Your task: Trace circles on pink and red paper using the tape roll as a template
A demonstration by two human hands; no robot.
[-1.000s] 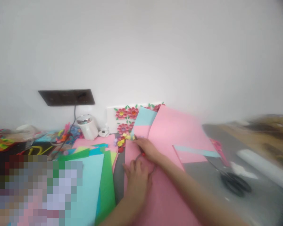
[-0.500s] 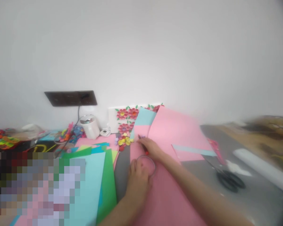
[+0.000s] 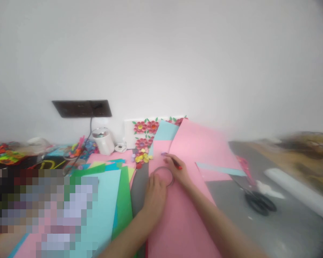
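My left hand [image 3: 154, 195] presses down on a thin ring [image 3: 164, 175] that lies on a large pink paper sheet [image 3: 177, 222]. My right hand [image 3: 179, 170] is closed round a red pen or pencil [image 3: 174, 163] whose tip meets the ring's far right edge. Small yellow and red paper flowers [image 3: 142, 157] lie just beyond the ring.
Green and light blue sheets [image 3: 110, 200] fan out at the left. Black scissors [image 3: 258, 204] lie on the grey surface at the right, near a white roll [image 3: 296, 193]. A white jar [image 3: 103, 141], a floral card [image 3: 144, 134] and a dark wall socket panel [image 3: 82, 108] stand at the back.
My right hand has moved from the far left of the ring round to its far right edge, with the pen following the ring. My left hand stays on the ring.
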